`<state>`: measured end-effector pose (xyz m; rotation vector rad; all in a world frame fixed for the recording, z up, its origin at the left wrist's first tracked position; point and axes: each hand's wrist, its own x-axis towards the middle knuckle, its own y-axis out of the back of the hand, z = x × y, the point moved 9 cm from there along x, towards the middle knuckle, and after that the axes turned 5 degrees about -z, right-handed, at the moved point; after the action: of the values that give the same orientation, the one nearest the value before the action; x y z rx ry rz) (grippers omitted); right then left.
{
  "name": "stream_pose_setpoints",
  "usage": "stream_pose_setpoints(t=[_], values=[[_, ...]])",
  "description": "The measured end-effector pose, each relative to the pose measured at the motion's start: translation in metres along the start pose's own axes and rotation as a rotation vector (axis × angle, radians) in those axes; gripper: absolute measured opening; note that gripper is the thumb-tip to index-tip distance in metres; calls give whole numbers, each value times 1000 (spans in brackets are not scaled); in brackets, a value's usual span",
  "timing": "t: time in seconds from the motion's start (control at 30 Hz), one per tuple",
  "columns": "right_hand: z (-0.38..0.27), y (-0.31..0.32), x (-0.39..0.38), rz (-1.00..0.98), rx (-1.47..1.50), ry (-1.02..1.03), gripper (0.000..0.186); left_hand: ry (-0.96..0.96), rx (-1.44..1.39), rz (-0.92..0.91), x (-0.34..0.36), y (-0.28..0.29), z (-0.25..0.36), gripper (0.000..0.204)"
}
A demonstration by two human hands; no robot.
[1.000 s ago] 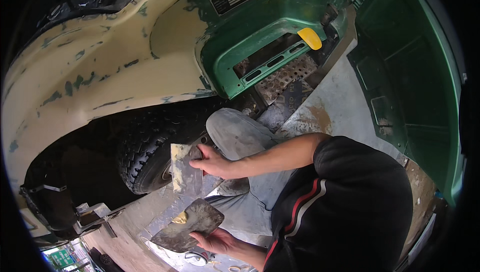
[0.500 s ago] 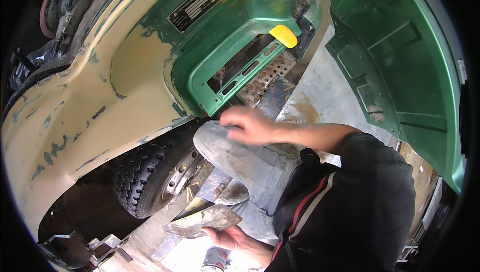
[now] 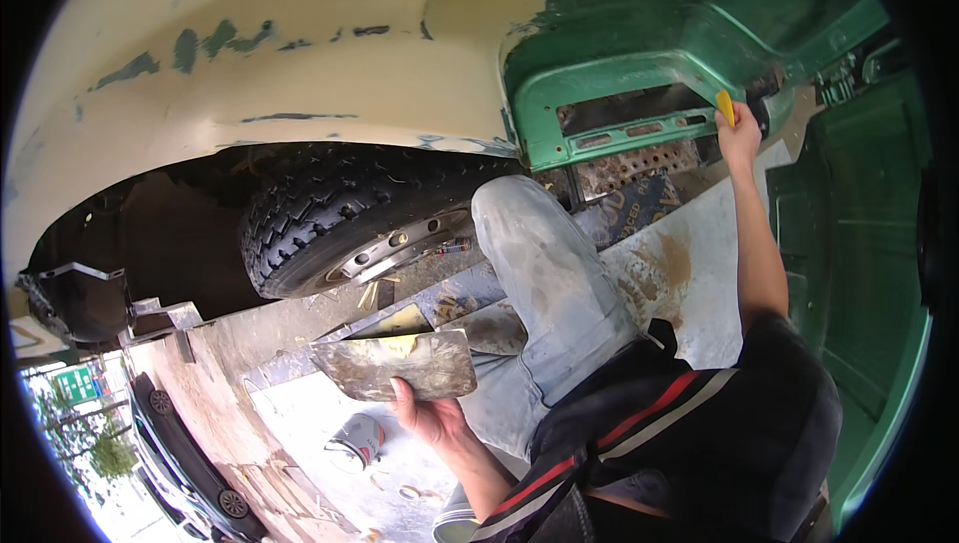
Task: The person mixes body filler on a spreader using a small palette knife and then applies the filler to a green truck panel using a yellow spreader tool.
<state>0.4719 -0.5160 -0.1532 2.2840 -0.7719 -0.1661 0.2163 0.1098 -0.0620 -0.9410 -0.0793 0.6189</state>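
Observation:
My left hand (image 3: 432, 417) grips a stained, flat mixing board (image 3: 425, 368) by its lower edge, with a smear of pale yellow putty near the top. Beyond my knee, my right hand (image 3: 739, 138) is closed on a yellow filler spreader (image 3: 725, 106) at the right end of the green step opening (image 3: 629, 123). Its fingertips pinch the spreader, whose blade stands nearly edge-on to me. Left of the step curves a vehicle fender (image 3: 400, 73), coated in beige filler with dark green patches showing through.
Under the fender sits a knobbly black tire (image 3: 330, 213). An open green door (image 3: 859, 213) stands on the right. A paint can (image 3: 356, 440) and a tape roll (image 3: 409, 492) are on the floor at lower left. Farther out, a dark car (image 3: 190, 453) is parked.
My right hand has left my knee, reached out to the step and taken hold of the yellow spreader lying there. The board is now more level, and my view has swung left.

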Motion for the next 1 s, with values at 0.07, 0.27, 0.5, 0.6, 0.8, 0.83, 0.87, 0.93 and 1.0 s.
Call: stream_pose_setpoints(t=[0.07,0.27,0.5,0.6,0.8,0.83,0.87,0.93,1.0], values=[[-63,-8,-63,-17,-4,322,21,-38,36,1,2,-3,-1,45],[-139,-106,-275,-629,60,632,16,-126,134,60,8,-25,1,46],[-161,-157,-276,-1693,761,-212,25,-167,219,-8,15,-40,14,43],[-126,-212,-278,-1522,631,-160,23,-207,184,21,14,-26,23,43],[-216,-175,-253,-690,52,803,12,-193,178,40,14,-17,30,43],[-215,-184,-275,-860,-14,841,11,-193,181,56,13,-15,31,43],[-217,-184,-276,-905,55,820,11,-202,201,57,15,-16,32,43],[-227,-185,-277,-1005,191,781,12,-226,239,71,17,-18,35,42],[-230,-185,-264,-1152,253,567,13,-244,289,73,19,-33,35,42]])
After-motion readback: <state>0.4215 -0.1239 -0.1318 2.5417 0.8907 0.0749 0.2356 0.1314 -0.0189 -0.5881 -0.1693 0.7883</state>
